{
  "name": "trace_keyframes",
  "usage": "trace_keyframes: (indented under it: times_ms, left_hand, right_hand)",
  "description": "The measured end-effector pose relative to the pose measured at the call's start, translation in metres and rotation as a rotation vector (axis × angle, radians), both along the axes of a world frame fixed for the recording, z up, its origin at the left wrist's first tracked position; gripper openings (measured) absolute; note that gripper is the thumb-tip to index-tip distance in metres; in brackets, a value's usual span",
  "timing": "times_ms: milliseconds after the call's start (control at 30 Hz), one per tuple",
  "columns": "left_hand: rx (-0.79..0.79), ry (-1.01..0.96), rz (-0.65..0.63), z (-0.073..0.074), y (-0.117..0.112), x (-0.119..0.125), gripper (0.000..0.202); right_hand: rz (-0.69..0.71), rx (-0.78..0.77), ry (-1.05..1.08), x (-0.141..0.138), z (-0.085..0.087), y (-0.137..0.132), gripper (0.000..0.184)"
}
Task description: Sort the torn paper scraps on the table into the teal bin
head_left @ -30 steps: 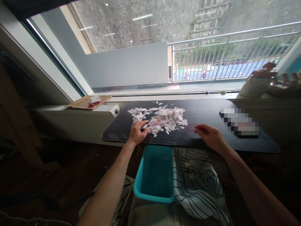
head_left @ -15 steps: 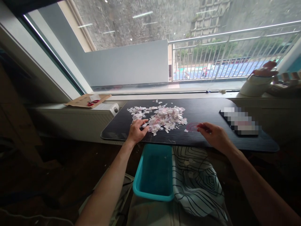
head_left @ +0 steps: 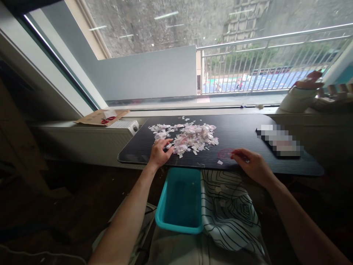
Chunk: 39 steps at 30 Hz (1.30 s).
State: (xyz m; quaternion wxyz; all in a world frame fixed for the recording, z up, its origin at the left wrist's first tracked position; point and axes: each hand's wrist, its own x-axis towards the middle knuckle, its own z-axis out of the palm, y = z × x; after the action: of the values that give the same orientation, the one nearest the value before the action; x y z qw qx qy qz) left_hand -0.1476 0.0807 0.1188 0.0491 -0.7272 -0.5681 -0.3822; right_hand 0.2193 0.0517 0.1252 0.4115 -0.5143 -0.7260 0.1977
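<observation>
A heap of small white and pale pink paper scraps lies on the dark wood-grain table. At its left near edge rests my left hand, fingers apart, thumb and fingertips beside the scraps. My right hand pinches a thin, see-through pink oval piece low over the table, to the right of the heap. What exactly this piece is, I cannot make out. One loose scrap lies just below it, close to the table's front edge.
Below the table edge a turquoise plastic bin sits on my lap beside a black-lined white cloth. Red-handled scissors lie on brown paper at the left. A blurred-out item is at the table's right, with a window behind.
My right hand has moved slightly toward me with the pink piece. The loose scrap beside it has shifted nearer the front edge. My left hand has stayed almost still.
</observation>
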Motion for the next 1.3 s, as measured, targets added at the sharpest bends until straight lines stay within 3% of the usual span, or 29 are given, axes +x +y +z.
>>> trace_keyframes:
  times_ms: [200,433,600,700,1033,1300]
  left_hand:
    - [-0.011,-0.004,0.005,0.0,0.0,0.0,0.026]
    - [-0.019,-0.006,0.008,0.001,-0.001,0.001,0.025]
    - [-0.017,-0.006,0.006,0.001,0.0,0.001,0.026]
    - [-0.021,-0.001,0.012,0.001,-0.001,0.002,0.026]
    - [-0.011,-0.015,0.015,0.0,-0.002,0.001,0.025]
    - [-0.024,-0.026,0.023,0.0,-0.002,0.002,0.025]
  right_hand:
    - [0.05,-0.051,0.039,0.008,-0.004,-0.019,0.025]
    - [-0.014,-0.041,0.067,0.019,-0.01,-0.03,0.025]
    - [0.03,-0.049,0.041,0.02,-0.004,-0.035,0.025]
    - [0.03,0.0,0.062,0.009,0.0,-0.028,0.024]
    - [0.12,0.078,0.002,-0.061,0.002,0.043,0.026]
    - [0.119,0.055,-0.124,-0.036,0.007,0.03,0.025]
